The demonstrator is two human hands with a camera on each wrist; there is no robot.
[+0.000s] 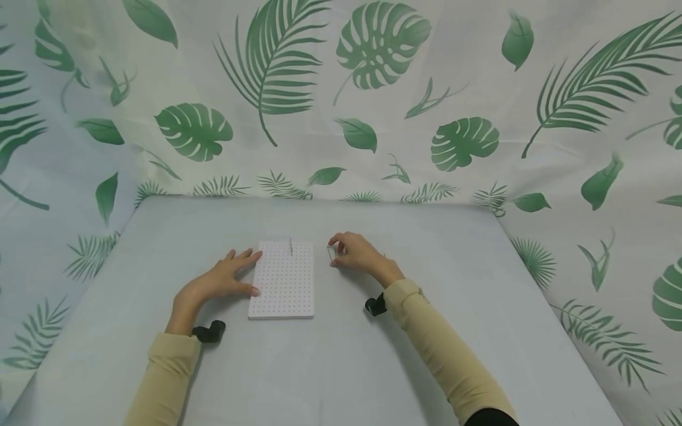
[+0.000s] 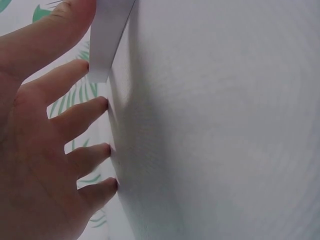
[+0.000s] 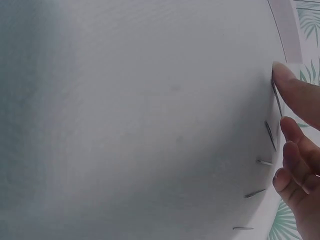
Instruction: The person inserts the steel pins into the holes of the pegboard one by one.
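A white pegboard [image 1: 282,284] with rows of small holes lies on the table, and a thin metal pin [image 1: 290,247] stands upright near its far end. Along the board's left edge rests my left hand [image 1: 221,279], fingers spread; its thumb and index finger touch the board side [image 2: 104,42], while the other fingertips meet the table. Right of the board, my right hand [image 1: 359,254] holds another slim metal pin [image 3: 277,97] between thumb and index fingertip, close over the table. Several similar loose pins [image 3: 270,135] lie beneath that hand, mostly hidden by it in the head view.
A pale cloth covers the table [image 1: 341,367]. Behind it and at both sides hangs a white curtain [image 1: 319,89] printed with green leaves. Black wrist cameras [image 1: 210,332] sit low beside both wrists, near the tabletop.
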